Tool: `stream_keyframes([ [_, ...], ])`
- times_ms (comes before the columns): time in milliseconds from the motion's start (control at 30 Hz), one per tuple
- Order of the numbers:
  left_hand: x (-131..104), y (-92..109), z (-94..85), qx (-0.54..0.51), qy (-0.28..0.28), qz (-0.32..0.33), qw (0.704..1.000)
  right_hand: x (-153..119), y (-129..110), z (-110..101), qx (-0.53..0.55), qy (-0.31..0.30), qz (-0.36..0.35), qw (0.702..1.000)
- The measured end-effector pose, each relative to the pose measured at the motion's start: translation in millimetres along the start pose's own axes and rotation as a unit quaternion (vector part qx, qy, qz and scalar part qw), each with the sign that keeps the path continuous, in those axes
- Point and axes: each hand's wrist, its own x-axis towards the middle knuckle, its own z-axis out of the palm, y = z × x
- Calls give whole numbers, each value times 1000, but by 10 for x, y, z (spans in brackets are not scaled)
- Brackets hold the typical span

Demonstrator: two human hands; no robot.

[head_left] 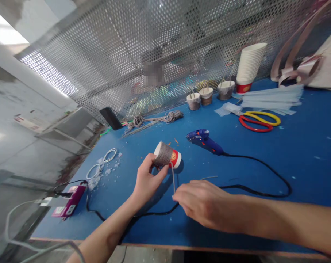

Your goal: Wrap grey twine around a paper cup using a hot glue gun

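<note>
Tilted on its side above the table, a paper cup is gripped by my left hand. Grey cord covers much of its wall, while a red band with a yellow emblem shows near the base. A strand of grey cord runs down from the cup to my right hand, whose fingers pinch it. The strand looks taut. Beyond the hands, a blue glue gun lies on the table, its black cable trailing right and back under my hands.
Bundled grey cord, a dark phone-like object, several wrapped cups and stacked cups line the mesh panel. Red-and-yellow-handled scissors lie near pale strips. Left are white rings and a purple power strip.
</note>
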Motion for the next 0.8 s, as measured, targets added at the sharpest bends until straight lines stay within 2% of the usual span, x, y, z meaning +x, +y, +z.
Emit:
stream_keyframes([
  [67,5,-30,12,-21,5,-15,1000,-21,-81,-24,-73,-19,-100,992],
  [133,11,-53,18,-30,9,-27,999,-33,-143,-49,-104,5,-164,981],
  [167,13,-60,19,-31,13,-29,999,-34,-155,-62,-106,30,-174,979],
  [267,4,-56,20,-32,32,-25,999,-7,-73,-116,-98,106,-123,982],
  [400,-35,7,32,-43,46,-30,998,96,235,-186,-77,204,41,975],
  [467,-60,50,43,-47,36,-39,997,141,369,-179,-50,233,92,967],
  [600,-104,113,67,-44,21,-54,997,177,451,-102,-58,216,79,971],
  [800,-137,111,102,-43,12,-58,997,197,327,-57,-85,211,74,971],
])
